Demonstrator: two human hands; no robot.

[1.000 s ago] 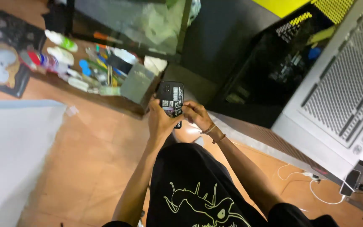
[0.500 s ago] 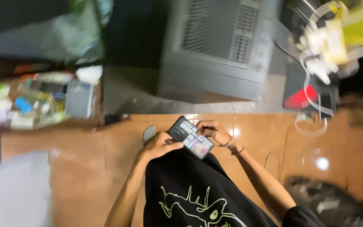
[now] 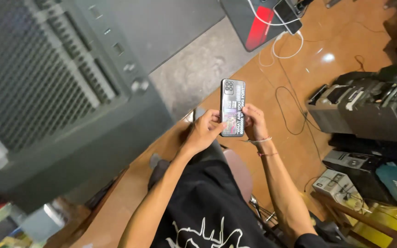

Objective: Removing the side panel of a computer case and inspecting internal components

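Black printed shirt (image 3: 207, 216): lying nearest the camera at 6 o'clock, covering the person's torso, with both bare forearms reaching up out of it.

Left hand (image 3: 204, 132): sitting just above frame centre, at 9 o'clock of the phone, curling its fingers (image 3: 217, 125) pressed together around the phone's left edge, thumb lying on the back.

Right hand (image 3: 253, 124): sitting at 3 o'clock of the phone, gripping its lower right edge with fingers bent and close together; thin bracelets are circling the wrist below.

Smartphone (image 3: 233, 106): being held upright between both hands, back cover with camera cluster and coloured sticker facing up, its top end pointing to 12 o'clock, hovering over the tiled floor.

Orange tiled floor (image 3: 299, 69): spreading from centre towards 1 o'clock, with a thin black cable (image 3: 290, 105) looping at 3 o'clock of the phone.

Small grey box (image 3: 341, 183): resting at 4 o'clock beside yellow and teal packaging.

Dark machines (image 3: 368, 105): standing stacked at 3 o'clock, well apart from the hands.

Large grey unit with mesh grille (image 3: 47, 92): filling 9 to 11 o'clock.

Second phone (image 3: 286, 10): lying at 1 o'clock, far edge, with a white cable (image 3: 281, 46) trailing from it.
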